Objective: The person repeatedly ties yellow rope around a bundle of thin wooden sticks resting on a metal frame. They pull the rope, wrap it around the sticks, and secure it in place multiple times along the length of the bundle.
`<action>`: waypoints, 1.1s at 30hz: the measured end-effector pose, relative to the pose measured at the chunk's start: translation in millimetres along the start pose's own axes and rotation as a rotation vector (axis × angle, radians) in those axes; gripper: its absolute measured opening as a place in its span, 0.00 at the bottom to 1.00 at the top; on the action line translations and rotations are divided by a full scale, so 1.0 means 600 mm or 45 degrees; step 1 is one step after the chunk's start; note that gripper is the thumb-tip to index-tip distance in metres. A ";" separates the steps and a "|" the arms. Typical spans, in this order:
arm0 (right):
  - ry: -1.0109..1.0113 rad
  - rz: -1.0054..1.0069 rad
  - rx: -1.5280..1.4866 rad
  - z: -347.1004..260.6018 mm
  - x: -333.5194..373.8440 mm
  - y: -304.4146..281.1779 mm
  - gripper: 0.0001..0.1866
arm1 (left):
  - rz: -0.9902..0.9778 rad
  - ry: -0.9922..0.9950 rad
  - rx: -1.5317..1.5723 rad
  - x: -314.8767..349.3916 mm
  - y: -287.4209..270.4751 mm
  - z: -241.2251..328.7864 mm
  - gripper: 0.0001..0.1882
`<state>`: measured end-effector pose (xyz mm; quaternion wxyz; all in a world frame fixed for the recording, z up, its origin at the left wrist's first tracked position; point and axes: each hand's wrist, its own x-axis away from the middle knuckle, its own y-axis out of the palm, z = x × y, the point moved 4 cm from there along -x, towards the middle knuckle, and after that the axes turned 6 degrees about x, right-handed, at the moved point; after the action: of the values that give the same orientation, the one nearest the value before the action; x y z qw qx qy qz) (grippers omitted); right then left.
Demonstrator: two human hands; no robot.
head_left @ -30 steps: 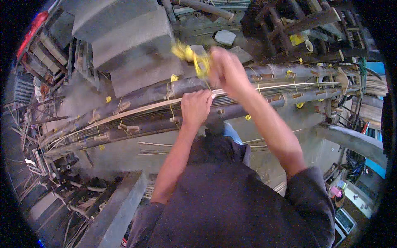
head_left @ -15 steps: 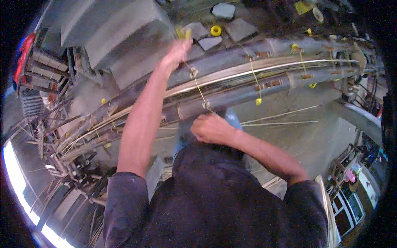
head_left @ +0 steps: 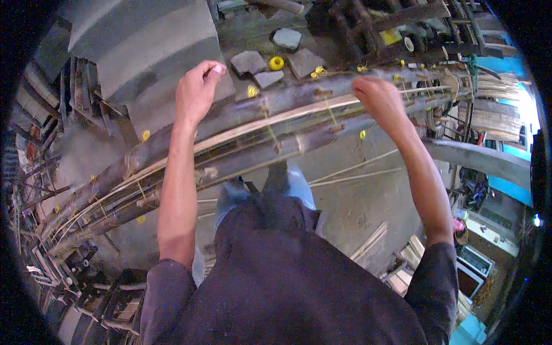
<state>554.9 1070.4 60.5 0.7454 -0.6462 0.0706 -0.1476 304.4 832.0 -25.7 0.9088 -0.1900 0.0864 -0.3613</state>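
Curled fingers noted on left hand (head_left: 196, 95) and right hand (head_left: 380, 102); whether anything is gripped cannot be told. Long frame of dark, rounded, wood-like poles (head_left: 293, 102) is slanted from lower left to upper right. Judged risk: pale, flat, wood-like strips (head_left: 299, 115) could be displaced if thin yellow cord ties (head_left: 330, 112) were left slack.

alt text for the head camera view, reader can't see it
A person's left hand and right hand reach out, wide apart, over a long pole frame with pale strips along it and yellow string tied to it. Beyond lie flat stones and a yellow roll, near what look like grey steps.
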 end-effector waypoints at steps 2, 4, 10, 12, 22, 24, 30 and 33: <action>-0.029 -0.328 0.119 0.013 0.021 0.110 0.04 | -0.076 0.049 0.196 0.028 0.003 0.007 0.15; 0.018 -0.305 -0.046 -0.001 -0.012 0.097 0.04 | -0.126 -0.065 0.205 0.060 -0.024 0.019 0.17; -0.042 -0.240 -0.009 0.018 0.027 0.151 0.06 | -0.125 -0.015 0.312 0.103 -0.043 0.027 0.13; -0.002 -0.265 0.002 -0.022 0.004 0.094 0.07 | -0.099 0.001 0.187 0.117 -0.048 0.042 0.10; -0.013 -0.514 -0.477 0.093 -0.037 0.174 0.17 | -0.116 -0.093 0.367 0.131 0.003 0.069 0.10; -0.018 -0.254 -0.619 0.104 -0.040 0.151 0.16 | -0.142 -0.054 0.249 0.140 0.006 0.096 0.10; 0.325 -0.981 -2.353 -0.154 0.205 0.093 0.16 | 0.155 -0.126 0.039 0.194 -0.021 0.078 0.09; 0.614 -0.998 -1.969 -0.311 0.199 0.290 0.21 | 0.065 -0.150 -0.006 0.186 0.023 0.082 0.10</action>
<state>635.0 878.5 -129.6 -0.0367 -0.8966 0.0792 -0.4341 408.2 778.4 11.1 0.9208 -0.2106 0.0384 -0.3260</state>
